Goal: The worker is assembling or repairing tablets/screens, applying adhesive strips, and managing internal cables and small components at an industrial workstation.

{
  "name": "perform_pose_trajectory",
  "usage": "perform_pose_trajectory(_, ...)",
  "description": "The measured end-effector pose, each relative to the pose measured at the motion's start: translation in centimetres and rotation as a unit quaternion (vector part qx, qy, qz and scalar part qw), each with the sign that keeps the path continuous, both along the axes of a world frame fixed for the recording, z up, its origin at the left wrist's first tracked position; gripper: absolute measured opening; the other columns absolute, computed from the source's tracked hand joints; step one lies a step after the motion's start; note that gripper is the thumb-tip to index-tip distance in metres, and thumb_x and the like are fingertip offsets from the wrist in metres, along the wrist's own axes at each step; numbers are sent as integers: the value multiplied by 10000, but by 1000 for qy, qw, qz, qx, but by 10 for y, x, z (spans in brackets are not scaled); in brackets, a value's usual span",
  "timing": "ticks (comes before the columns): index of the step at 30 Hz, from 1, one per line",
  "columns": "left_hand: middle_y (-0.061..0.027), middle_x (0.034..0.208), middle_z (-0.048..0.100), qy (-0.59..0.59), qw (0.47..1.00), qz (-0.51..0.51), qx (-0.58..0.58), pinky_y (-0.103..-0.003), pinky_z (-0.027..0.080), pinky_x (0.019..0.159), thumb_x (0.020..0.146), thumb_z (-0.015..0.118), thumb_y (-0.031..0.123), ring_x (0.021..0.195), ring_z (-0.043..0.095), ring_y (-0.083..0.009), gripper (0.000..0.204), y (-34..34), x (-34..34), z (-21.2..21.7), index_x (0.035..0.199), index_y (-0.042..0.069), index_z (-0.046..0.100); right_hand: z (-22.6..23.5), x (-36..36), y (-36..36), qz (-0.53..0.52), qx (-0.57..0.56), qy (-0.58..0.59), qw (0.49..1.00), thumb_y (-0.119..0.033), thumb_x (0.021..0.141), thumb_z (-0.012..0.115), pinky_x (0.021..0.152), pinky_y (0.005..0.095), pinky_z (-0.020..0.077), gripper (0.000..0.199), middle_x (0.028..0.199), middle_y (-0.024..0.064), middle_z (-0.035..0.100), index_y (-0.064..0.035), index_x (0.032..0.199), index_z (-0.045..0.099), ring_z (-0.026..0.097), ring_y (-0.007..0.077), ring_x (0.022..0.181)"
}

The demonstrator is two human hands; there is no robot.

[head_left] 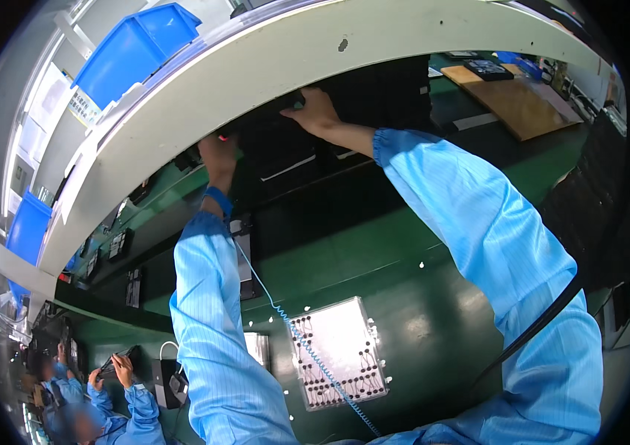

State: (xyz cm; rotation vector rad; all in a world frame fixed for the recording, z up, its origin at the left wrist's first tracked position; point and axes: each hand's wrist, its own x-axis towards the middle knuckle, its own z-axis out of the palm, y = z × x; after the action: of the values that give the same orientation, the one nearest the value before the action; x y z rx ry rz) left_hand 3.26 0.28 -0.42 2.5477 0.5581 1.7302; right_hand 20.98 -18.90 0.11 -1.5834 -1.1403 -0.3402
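My left hand [218, 157] reaches up to the underside of the pale shelf beam, a blue wrist strap [218, 199] at its wrist. The beam and deep shadow hide its fingers, and a small red light glows beside them. It is next to the left side of a dark, box-like black object [274, 144], whose exact kind I cannot make out. At the far right part of that object is my right hand [316, 113], thumb and fingers curled around something too dark to name. A light-blue coiled cord [278, 308] runs from the wrist strap down toward my body.
A clear tray [333, 348] with several small black-tipped parts lies on the green bench [419, 297]. The pale beam [256, 81] arches overhead, with a blue bin [137, 52] above. A wooden board [515, 104] is far right. A co-worker's hands [118, 371] are lower left.
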Motion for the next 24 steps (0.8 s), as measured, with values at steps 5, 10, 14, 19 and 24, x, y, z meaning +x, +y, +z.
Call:
perform_pose_trajectory(5,-276,1212,629,209,976,-36,-45,-466,490,980,790,753,149,1192,556,-455,460,13,-8,16,1206,0,626,1,21,-12,98,-56,383,917,-242,859,687,614,385,515,268,830,146,679,-32,1025,686,661,258,705)
perform_pose_trajectory(10,-193,1479,449,-24,770,-211,-602,-549,413,1071,964,576,344,1367,448,-374,552,15,-7,19,1443,99,450,11,20,-20,291,5,618,731,-277,997,522,405,273,224,217,689,12,397,-109,872,466,310,110,451)
perform_pose_trajectory(14,-133,1336,615,-193,617,-280,-710,-519,338,1128,982,453,468,1312,504,-283,549,-6,-9,41,1387,105,534,15,-1,-12,323,15,622,714,-350,1035,521,417,262,226,236,689,1,369,-151,929,451,329,108,470)
perform_pose_trajectory(19,-138,1504,478,-132,570,-429,-688,-569,176,1199,984,391,523,1436,354,-305,659,-7,-5,59,1499,113,415,18,-2,-4,346,81,655,667,-283,988,640,434,254,228,245,689,-6,344,-157,952,433,329,107,496)
perform_pose_trajectory(24,-135,1509,475,-152,586,-413,-681,-606,216,1180,975,411,504,1425,378,-348,650,-52,-1,61,1482,98,437,10,-2,0,388,142,688,597,-269,944,705,449,248,227,291,684,-10,373,-154,942,438,338,111,492)
